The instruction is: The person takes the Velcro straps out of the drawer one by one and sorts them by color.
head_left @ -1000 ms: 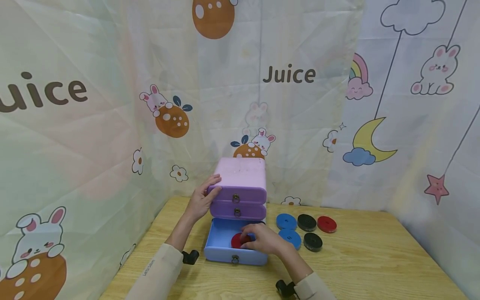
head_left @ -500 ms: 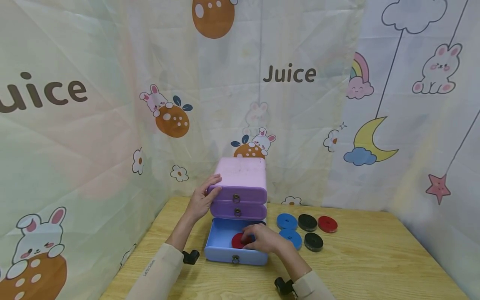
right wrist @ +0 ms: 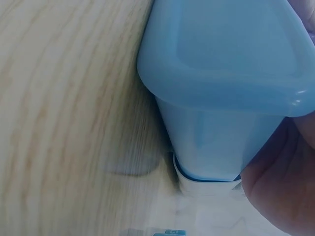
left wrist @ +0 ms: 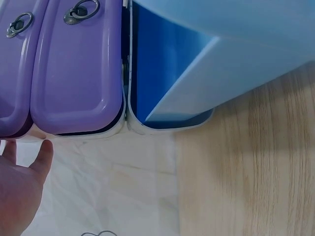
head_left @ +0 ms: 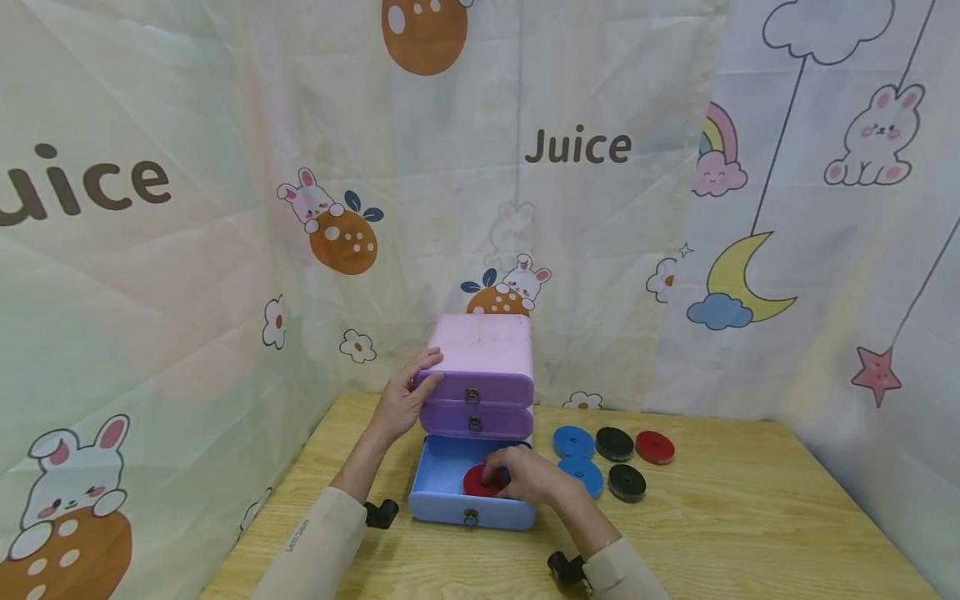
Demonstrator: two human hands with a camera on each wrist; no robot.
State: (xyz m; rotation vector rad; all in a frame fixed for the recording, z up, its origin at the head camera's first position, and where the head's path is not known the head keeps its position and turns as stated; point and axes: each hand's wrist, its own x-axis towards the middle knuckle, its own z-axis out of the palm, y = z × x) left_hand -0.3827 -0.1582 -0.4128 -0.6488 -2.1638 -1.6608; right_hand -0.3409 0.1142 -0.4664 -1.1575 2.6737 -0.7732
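A small cabinet has two purple drawers (head_left: 475, 422) pushed in under a pink top (head_left: 483, 343). Its blue bottom drawer (head_left: 442, 467) is pulled out. My left hand (head_left: 397, 408) rests against the cabinet's upper left corner, thumb on the front and the other fingers along the top edge. In the left wrist view, that hand (left wrist: 19, 189) lies beside the purple fronts with its thumb spread. Inside the blue drawer is a flat red disc (head_left: 474, 482). My right hand (head_left: 525, 475) reaches over the drawer's right side, curled fingers on the disc's right part.
Right of the cabinet, two blue discs (head_left: 573, 442), two black discs (head_left: 615, 444) and one red disc (head_left: 655, 447) lie on the wooden table (head_left: 720, 517). A printed cloth (head_left: 600, 275) hangs behind. Black mounts (head_left: 381, 514) sit at both wrists.
My right thumb has shifted slightly right, and more of the red disc in the drawer shows. The left hand and the cabinet have stayed in place.
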